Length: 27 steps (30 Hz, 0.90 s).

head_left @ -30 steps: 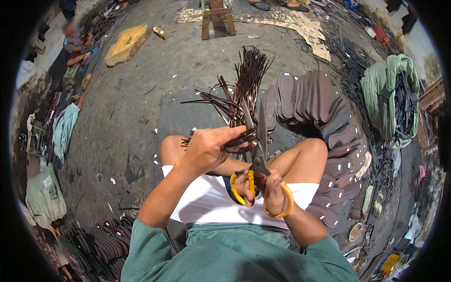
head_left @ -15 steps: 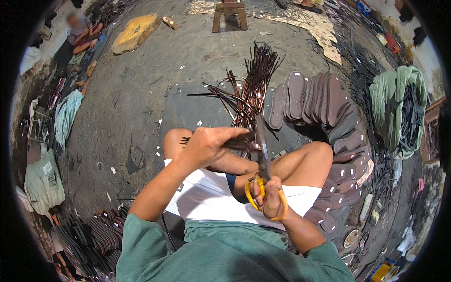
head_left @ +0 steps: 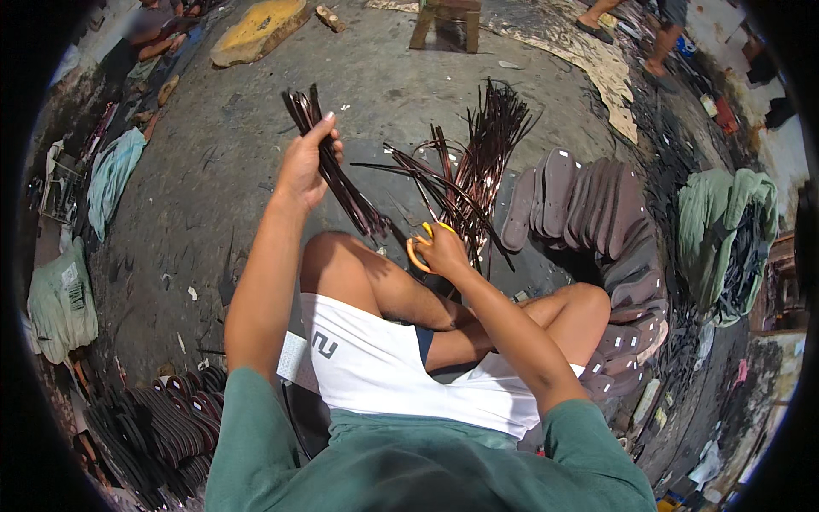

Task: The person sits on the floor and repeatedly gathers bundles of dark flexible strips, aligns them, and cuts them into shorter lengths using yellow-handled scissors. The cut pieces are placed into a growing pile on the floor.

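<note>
While the left hand (head_left: 304,171) grasped dark strips (head_left: 351,192) upper left of centre, the right hand (head_left: 446,252) held yellow-handled scissors (head_left: 411,254) mid-frame; good handling likely meant strip ends level, scissors angled away.

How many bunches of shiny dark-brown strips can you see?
2. A slim bunch is in the left hand; a fuller, splayed bunch lies just beyond the right hand. More could be hidden in the clutter.

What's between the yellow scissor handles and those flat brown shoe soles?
The right hand, then a loose pile of shiny dark-brown strips, in the head view.
</note>
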Tool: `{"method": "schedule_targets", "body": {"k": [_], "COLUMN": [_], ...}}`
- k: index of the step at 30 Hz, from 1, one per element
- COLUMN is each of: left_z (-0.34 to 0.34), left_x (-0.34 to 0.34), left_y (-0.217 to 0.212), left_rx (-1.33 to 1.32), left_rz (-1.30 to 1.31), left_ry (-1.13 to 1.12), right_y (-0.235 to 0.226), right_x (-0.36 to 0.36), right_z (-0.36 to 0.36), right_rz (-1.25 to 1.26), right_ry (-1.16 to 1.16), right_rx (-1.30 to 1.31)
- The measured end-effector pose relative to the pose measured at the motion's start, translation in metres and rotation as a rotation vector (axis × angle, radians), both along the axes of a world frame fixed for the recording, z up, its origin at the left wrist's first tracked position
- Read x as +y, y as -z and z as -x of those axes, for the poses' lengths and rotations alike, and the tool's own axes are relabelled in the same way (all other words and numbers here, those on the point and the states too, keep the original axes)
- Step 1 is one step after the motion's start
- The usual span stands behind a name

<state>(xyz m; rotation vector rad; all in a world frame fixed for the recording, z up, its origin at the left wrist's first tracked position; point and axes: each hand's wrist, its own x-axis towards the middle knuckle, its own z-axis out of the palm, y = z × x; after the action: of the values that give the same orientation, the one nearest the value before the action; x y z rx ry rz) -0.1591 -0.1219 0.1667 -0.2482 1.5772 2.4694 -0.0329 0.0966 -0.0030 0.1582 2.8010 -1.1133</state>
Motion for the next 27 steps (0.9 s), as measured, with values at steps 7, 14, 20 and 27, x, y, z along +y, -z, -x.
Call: {"method": "schedule_targets", "body": {"k": [7,14,20,27], "left_z": [0.017,0.049,0.088,0.073], "left_x": [-0.011,0.034,0.057,0.124], "left_y": [0.067,0.143,0.249,0.239], "left_rx": [-0.222,-0.373,-0.473,0.173], "left_rz": [-0.02,0.174,0.382,1.42], "left_ry": [-0.071,-0.099,-0.105,-0.321], "right_y": [0.004,0.056,0.051,0.053], "right_x": [0.001,0.027,0.089,0.129], "right_z": [0.077,0.133,0.148,0.145], "right_rz": [-0.223,-0.679,-0.602,0.079], "right_ry": [-0.031,-0.019,0.012,0.354], "right_rx": [0.229,0.211,-0.101,-0.069]}}
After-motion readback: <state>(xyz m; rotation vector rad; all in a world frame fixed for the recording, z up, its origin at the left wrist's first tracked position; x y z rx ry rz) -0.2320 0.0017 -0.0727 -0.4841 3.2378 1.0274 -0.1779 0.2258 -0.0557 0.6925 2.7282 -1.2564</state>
